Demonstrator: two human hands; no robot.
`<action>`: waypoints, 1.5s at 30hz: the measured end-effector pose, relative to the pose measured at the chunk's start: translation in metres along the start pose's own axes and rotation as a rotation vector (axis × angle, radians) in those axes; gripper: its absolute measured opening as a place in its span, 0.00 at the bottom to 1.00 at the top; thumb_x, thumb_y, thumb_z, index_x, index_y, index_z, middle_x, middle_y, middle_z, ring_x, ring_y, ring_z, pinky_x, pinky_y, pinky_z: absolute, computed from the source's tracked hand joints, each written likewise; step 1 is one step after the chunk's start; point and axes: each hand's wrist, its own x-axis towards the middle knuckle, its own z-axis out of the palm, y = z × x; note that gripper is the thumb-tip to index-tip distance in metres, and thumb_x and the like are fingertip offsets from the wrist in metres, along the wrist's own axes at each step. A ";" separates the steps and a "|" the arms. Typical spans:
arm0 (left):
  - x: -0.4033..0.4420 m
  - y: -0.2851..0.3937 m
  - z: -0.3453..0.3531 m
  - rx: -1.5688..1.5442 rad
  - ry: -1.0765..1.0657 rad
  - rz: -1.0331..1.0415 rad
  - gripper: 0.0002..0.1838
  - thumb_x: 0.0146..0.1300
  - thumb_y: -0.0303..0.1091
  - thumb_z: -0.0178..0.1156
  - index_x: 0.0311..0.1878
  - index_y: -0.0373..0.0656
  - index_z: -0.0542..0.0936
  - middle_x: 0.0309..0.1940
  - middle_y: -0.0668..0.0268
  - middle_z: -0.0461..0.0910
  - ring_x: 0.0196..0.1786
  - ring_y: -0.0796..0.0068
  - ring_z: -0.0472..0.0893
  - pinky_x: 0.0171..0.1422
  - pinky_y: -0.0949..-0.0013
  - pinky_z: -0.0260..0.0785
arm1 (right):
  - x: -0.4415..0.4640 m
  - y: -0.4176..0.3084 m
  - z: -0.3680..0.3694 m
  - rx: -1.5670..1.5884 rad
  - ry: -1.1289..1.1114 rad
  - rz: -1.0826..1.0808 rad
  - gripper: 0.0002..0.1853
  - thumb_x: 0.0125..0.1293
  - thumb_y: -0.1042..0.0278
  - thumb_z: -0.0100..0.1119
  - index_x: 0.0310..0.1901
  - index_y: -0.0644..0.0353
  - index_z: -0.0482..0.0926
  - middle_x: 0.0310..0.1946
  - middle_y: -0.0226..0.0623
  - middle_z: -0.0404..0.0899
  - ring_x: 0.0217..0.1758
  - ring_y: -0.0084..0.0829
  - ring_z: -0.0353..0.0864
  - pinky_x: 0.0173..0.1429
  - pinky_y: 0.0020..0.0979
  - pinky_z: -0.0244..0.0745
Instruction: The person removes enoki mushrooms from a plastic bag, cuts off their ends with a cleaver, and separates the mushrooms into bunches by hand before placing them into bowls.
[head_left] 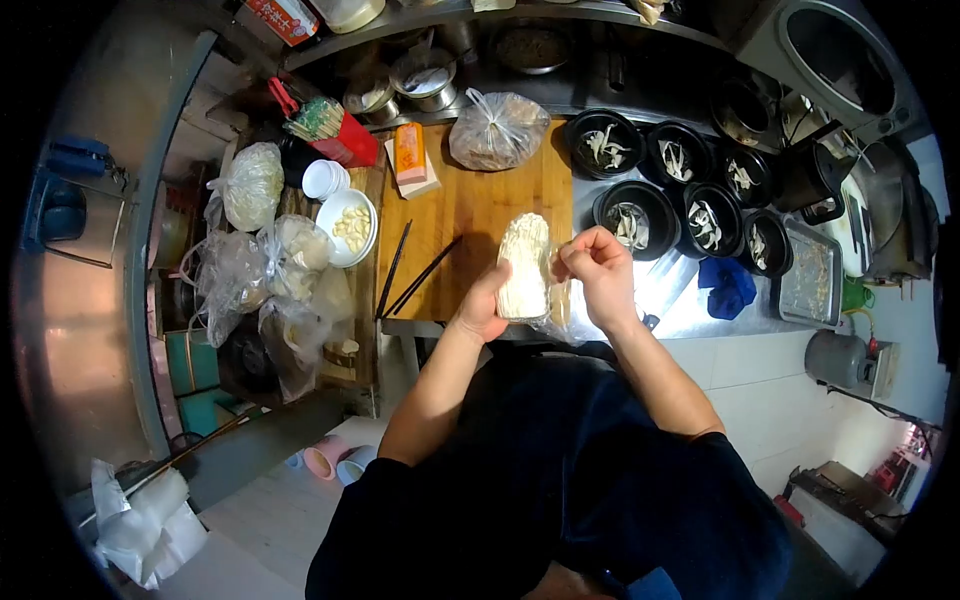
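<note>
My left hand (486, 305) is wrapped round a pale, upright bundle of enoki mushrooms (524, 268) over the near edge of the wooden cutting board (470, 210). At its right side, my right hand (600, 268) is closed in a pinch on clear plastic wrapping (562, 300) that hangs beside and below the bundle. The exact edge between the fingertips is hard to make out. Black chopsticks (425, 276) lie on the board to the left. Right of the hands stand several black bowls (637, 190) with pale mushroom strips in them.
A tied plastic bag (498, 130) and an orange box (409, 152) lie at the board's back. On the left are a white bowl of garlic cloves (353, 228) and several filled bags (232, 275). A blue cloth (727, 288) and a metal tray (810, 273) lie on the right.
</note>
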 end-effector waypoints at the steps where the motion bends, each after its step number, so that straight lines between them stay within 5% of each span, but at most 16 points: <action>1: -0.002 0.001 -0.003 0.169 0.017 -0.036 0.33 0.74 0.48 0.62 0.74 0.38 0.69 0.61 0.58 0.81 0.61 0.62 0.83 0.68 0.55 0.76 | 0.000 0.001 -0.001 -0.009 -0.004 0.004 0.03 0.70 0.81 0.56 0.39 0.62 0.75 0.32 0.40 0.85 0.33 0.29 0.84 0.38 0.29 0.78; 5: 0.001 0.007 0.012 0.440 0.040 -0.083 0.29 0.63 0.25 0.65 0.69 0.38 0.73 0.57 0.62 0.82 0.57 0.71 0.83 0.64 0.65 0.76 | -0.006 0.004 0.001 -0.253 0.008 0.038 0.07 0.69 0.75 0.65 0.45 0.62 0.76 0.29 0.31 0.80 0.29 0.22 0.77 0.36 0.25 0.73; 8: 0.006 -0.005 0.007 0.533 0.065 -0.019 0.27 0.62 0.24 0.64 0.66 0.37 0.75 0.56 0.62 0.83 0.56 0.71 0.83 0.61 0.65 0.76 | -0.013 -0.003 0.002 -0.517 -0.004 -0.057 0.13 0.66 0.69 0.71 0.46 0.64 0.79 0.26 0.29 0.77 0.26 0.22 0.70 0.34 0.26 0.71; 10: 0.005 -0.010 0.005 0.515 0.064 -0.013 0.26 0.60 0.23 0.64 0.64 0.37 0.76 0.53 0.63 0.83 0.54 0.71 0.84 0.59 0.66 0.77 | -0.016 -0.023 0.002 -0.914 -0.057 -0.015 0.12 0.64 0.68 0.73 0.43 0.64 0.81 0.23 0.37 0.80 0.24 0.29 0.78 0.33 0.32 0.75; 11: 0.005 -0.016 -0.002 0.575 0.085 0.007 0.26 0.60 0.25 0.65 0.64 0.36 0.76 0.52 0.63 0.83 0.53 0.72 0.83 0.58 0.66 0.76 | -0.015 -0.021 0.000 -1.068 -0.035 -0.124 0.10 0.64 0.67 0.72 0.41 0.64 0.83 0.25 0.46 0.83 0.27 0.41 0.86 0.35 0.39 0.79; 12: 0.004 -0.019 -0.003 0.635 0.106 0.026 0.26 0.59 0.26 0.66 0.63 0.36 0.76 0.50 0.64 0.83 0.52 0.73 0.83 0.57 0.67 0.76 | -0.015 -0.015 -0.003 -1.072 -0.037 -0.118 0.10 0.64 0.67 0.72 0.41 0.64 0.83 0.25 0.46 0.83 0.27 0.41 0.86 0.35 0.39 0.79; 14: 0.002 -0.020 -0.006 0.737 0.120 0.012 0.28 0.58 0.27 0.66 0.64 0.35 0.76 0.51 0.64 0.84 0.52 0.72 0.83 0.58 0.67 0.76 | -0.014 -0.001 -0.011 -1.199 0.031 -0.498 0.08 0.66 0.71 0.71 0.41 0.64 0.84 0.25 0.44 0.84 0.25 0.37 0.84 0.33 0.37 0.77; 16: -0.002 -0.019 -0.009 0.841 0.132 -0.002 0.29 0.57 0.28 0.67 0.64 0.33 0.77 0.51 0.64 0.84 0.52 0.72 0.84 0.58 0.67 0.76 | -0.012 0.005 -0.009 -1.192 0.061 -0.452 0.07 0.68 0.69 0.69 0.42 0.64 0.84 0.28 0.47 0.86 0.29 0.41 0.87 0.36 0.38 0.79; 20: -0.012 -0.016 -0.011 0.845 0.074 -0.055 0.28 0.57 0.30 0.70 0.62 0.34 0.78 0.50 0.64 0.85 0.50 0.73 0.84 0.57 0.66 0.76 | -0.003 0.014 -0.009 -1.022 0.177 -0.275 0.07 0.71 0.67 0.65 0.41 0.63 0.83 0.29 0.48 0.86 0.33 0.45 0.88 0.39 0.40 0.80; 22: -0.017 -0.013 -0.016 0.739 0.014 -0.068 0.29 0.57 0.31 0.71 0.63 0.34 0.78 0.51 0.63 0.85 0.51 0.74 0.83 0.58 0.66 0.76 | 0.006 0.020 -0.018 -0.654 0.259 0.010 0.08 0.73 0.68 0.64 0.39 0.65 0.82 0.26 0.42 0.85 0.30 0.35 0.87 0.37 0.37 0.79; 23: -0.018 -0.013 -0.026 0.643 -0.020 -0.127 0.32 0.57 0.31 0.71 0.66 0.34 0.76 0.55 0.61 0.84 0.56 0.71 0.83 0.63 0.64 0.75 | 0.009 0.027 -0.027 -0.590 0.209 -0.013 0.07 0.76 0.67 0.61 0.40 0.60 0.81 0.27 0.30 0.81 0.27 0.21 0.81 0.28 0.22 0.72; 25: -0.021 -0.014 -0.043 0.542 -0.051 -0.189 0.35 0.58 0.31 0.70 0.70 0.34 0.73 0.59 0.59 0.83 0.60 0.69 0.83 0.69 0.63 0.75 | 0.010 0.022 -0.025 -0.443 0.247 0.075 0.07 0.76 0.66 0.60 0.41 0.60 0.80 0.27 0.30 0.81 0.27 0.22 0.81 0.27 0.23 0.72; 30: -0.023 -0.014 -0.051 -0.114 -0.265 -0.067 0.48 0.57 0.46 0.75 0.76 0.33 0.65 0.66 0.45 0.78 0.69 0.50 0.79 0.76 0.50 0.70 | 0.008 0.027 -0.024 -0.158 0.333 0.176 0.06 0.80 0.66 0.55 0.44 0.58 0.73 0.28 0.33 0.80 0.19 0.24 0.79 0.18 0.25 0.67; 34: -0.014 -0.028 -0.083 -0.142 -0.024 -0.022 0.53 0.57 0.63 0.74 0.76 0.38 0.67 0.68 0.50 0.77 0.72 0.51 0.76 0.77 0.46 0.68 | 0.003 0.021 -0.016 -0.101 0.218 0.141 0.06 0.82 0.65 0.54 0.45 0.57 0.72 0.24 0.32 0.79 0.15 0.22 0.74 0.15 0.22 0.61; 39: 0.002 -0.042 -0.084 -0.247 0.158 -0.021 0.41 0.74 0.70 0.50 0.73 0.43 0.72 0.65 0.58 0.81 0.64 0.58 0.82 0.70 0.51 0.74 | -0.005 0.005 0.008 -0.023 0.132 0.165 0.07 0.82 0.64 0.54 0.46 0.58 0.71 0.23 0.32 0.78 0.13 0.21 0.71 0.13 0.23 0.58; 45: 0.010 -0.047 -0.055 -0.282 0.037 -0.027 0.47 0.73 0.77 0.39 0.75 0.44 0.70 0.67 0.57 0.79 0.67 0.58 0.81 0.71 0.49 0.75 | -0.007 -0.018 0.029 0.170 -0.023 0.167 0.06 0.82 0.66 0.53 0.46 0.58 0.73 0.23 0.33 0.78 0.14 0.22 0.67 0.16 0.23 0.60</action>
